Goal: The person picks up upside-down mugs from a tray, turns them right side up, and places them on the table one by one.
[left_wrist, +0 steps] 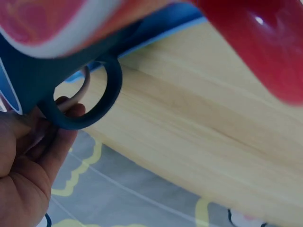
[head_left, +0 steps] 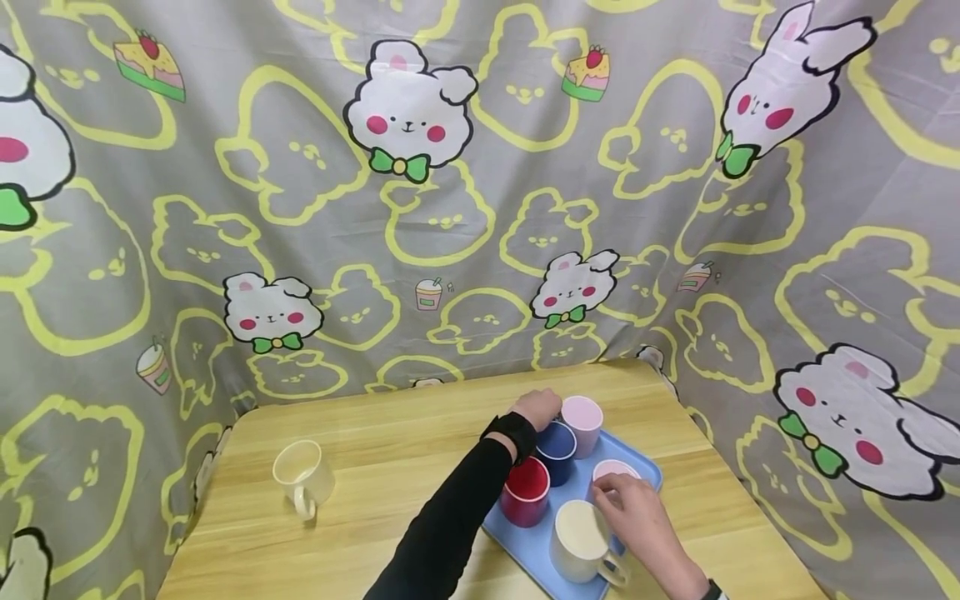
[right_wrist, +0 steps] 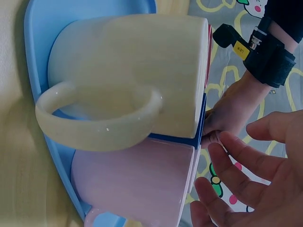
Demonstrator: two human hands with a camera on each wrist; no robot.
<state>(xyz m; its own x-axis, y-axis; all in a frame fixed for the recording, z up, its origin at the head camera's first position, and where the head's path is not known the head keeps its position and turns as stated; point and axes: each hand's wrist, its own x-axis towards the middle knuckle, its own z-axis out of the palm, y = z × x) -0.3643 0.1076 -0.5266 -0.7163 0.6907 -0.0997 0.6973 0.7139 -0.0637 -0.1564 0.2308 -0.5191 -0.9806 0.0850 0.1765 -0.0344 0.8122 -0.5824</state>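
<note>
Cartoon-printed cloth point(head_left: 420, 217) is hung beyond the left hand point(head_left: 538, 408), by which the far pink mug point(head_left: 582, 427) just rightward, likely rigid and breakable, is pinched sensibly by its handle point(left_wrist: 85, 85), nothing being held in the half-spread right hand point(head_left: 636, 512).

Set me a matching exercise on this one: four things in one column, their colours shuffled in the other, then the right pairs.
Things, by the head view
1. Tray
2. Leftmost mug, alone on the table
3. Middle mug, between the red mug and the farther lilac mug
4. Left sleeve

Colours
A. Black
B. Cream
C. Light blue
D. Dark blue

Pairs: 1-C, 2-B, 3-D, 4-A
</note>
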